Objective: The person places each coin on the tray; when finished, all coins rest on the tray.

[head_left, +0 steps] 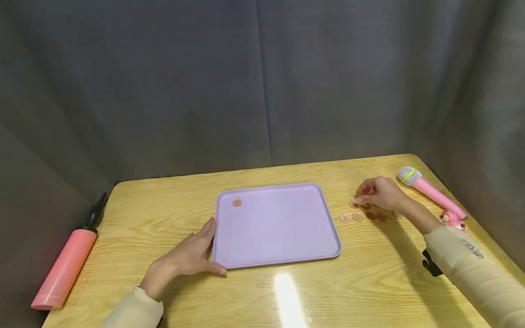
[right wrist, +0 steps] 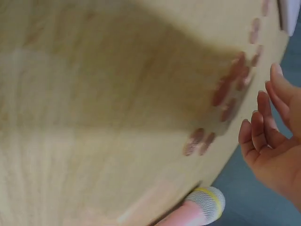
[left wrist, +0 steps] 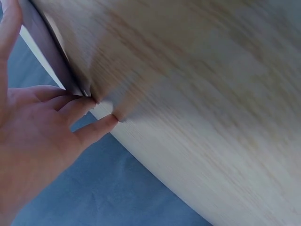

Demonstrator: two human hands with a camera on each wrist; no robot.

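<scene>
A light purple tray (head_left: pixel 276 260) lies on the table. One copper-coloured coin (head_left: pixel 237 203) sits on it near the far left corner. My left hand (head_left: pixel 186 255) rests along the tray's left edge, its fingers extended and the thumb at the near corner. In the left wrist view, those fingertips (left wrist: pixel 115 118) touch the tabletop beside the tray. To the tray's right, my right hand (head_left: pixel 383 193) hovers over several scattered copper coins (head_left: pixel 357 217), fingers loosely bent and thumb close to the index finger. The right wrist view shows no coin between them.
A pink toy microphone (head_left: pixel 439 197) with a silver head lies at the table's right side, beside a small pink figure (head_left: pixel 451 218). At the left edge is a pink hand pump (head_left: pixel 65 269) with a black end. Grey curtains (head_left: pixel 262 91) enclose the table.
</scene>
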